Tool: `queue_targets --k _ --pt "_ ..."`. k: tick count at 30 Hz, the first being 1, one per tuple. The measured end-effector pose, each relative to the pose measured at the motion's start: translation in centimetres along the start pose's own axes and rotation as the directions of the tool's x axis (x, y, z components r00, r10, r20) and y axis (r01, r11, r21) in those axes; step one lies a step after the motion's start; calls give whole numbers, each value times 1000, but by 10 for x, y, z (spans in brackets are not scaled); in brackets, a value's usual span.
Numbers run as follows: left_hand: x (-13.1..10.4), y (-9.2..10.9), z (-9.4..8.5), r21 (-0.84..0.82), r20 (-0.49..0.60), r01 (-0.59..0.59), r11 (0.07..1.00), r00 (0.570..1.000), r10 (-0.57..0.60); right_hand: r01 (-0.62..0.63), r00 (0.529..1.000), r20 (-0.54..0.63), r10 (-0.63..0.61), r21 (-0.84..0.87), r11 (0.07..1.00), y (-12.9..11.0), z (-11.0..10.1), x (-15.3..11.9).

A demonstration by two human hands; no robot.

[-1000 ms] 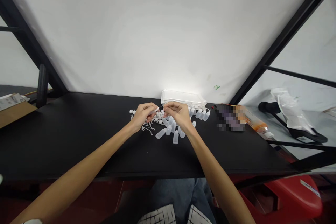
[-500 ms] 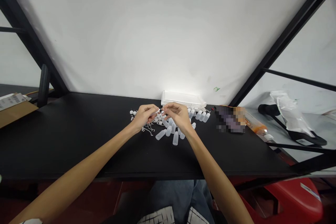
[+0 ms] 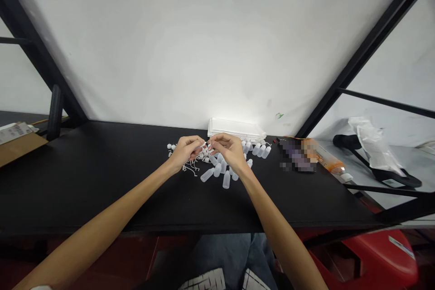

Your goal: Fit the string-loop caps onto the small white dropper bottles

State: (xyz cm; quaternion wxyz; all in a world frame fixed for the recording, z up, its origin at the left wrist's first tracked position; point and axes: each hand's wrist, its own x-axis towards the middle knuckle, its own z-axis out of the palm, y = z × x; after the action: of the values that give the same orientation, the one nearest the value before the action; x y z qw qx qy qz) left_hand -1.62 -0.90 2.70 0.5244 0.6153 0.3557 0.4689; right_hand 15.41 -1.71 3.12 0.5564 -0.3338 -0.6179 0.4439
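Note:
My left hand (image 3: 185, 152) and my right hand (image 3: 228, 148) meet fingertip to fingertip above the black table. Each is closed in a pinch on a small white plastic piece, the left on one (image 3: 204, 144) and the right on another (image 3: 209, 146); fingers cover much of both, so I cannot tell whether they are joined. Under and beside my right hand lie several small translucent squeeze bottles (image 3: 226, 180). Several white caps (image 3: 206, 159) are heaped below the fingertips. Thin white bent strips (image 3: 190, 170) lie by my left hand.
A stack of white trays or sheets (image 3: 236, 127) rests against the wall. More capped bottles (image 3: 266, 152) lie at right, near a pixelated dark object (image 3: 295, 156) and an orange-labelled bottle (image 3: 328, 163). A cardboard box (image 3: 22, 147) is at left; black frame posts flank the table (image 3: 112, 181).
The view has shifted very slightly. Both hands keep their pinches at nearly the same spot, with only tiny finger movement.

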Motion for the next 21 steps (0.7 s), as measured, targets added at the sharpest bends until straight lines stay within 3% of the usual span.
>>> queue_targets --k 8,15,21 --pt "1 -3 0 147 -23 -70 987 997 74 15 1000 -15 -16 -63 998 1 0 1" --pt "-2 -4 -1 530 -28 -200 824 967 253 42 999 9 -41 -288 957 1 -3 0" --pt "-3 -5 1 623 -38 -192 758 961 274 118 993 31 -116 -449 886 9 -6 0"
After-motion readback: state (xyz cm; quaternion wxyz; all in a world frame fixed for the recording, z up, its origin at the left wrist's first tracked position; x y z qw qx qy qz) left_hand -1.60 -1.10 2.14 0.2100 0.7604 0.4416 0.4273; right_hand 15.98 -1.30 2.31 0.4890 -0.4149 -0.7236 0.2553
